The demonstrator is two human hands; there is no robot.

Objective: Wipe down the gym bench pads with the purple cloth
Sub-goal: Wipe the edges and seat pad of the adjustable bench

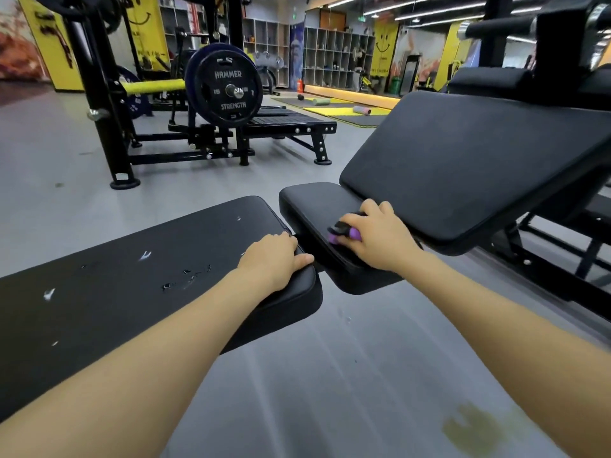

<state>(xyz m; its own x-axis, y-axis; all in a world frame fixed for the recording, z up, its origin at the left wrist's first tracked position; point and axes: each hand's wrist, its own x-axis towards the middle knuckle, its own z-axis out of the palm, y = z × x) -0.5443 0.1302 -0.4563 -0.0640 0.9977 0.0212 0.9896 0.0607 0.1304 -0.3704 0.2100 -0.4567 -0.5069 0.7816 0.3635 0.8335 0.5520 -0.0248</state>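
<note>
A flat black bench pad (139, 279) runs from the lower left toward the middle, worn and flecked with white marks. My left hand (274, 259) rests palm down on its far right corner, holding nothing. Just beyond lies a small black seat pad (314, 206). My right hand (377, 236) presses a bunched purple cloth (350, 235) onto that seat pad; only a bit of purple shows under my fingers. A large inclined back pad (469, 160) rises to the right of the seat pad.
A black weight machine with a Hammer Strength plate (228, 89) stands at the back left on the grey floor (330, 375). Yellow mats with foam rollers (362, 110) lie farther back. A black frame (555, 259) sits under the inclined pad at right.
</note>
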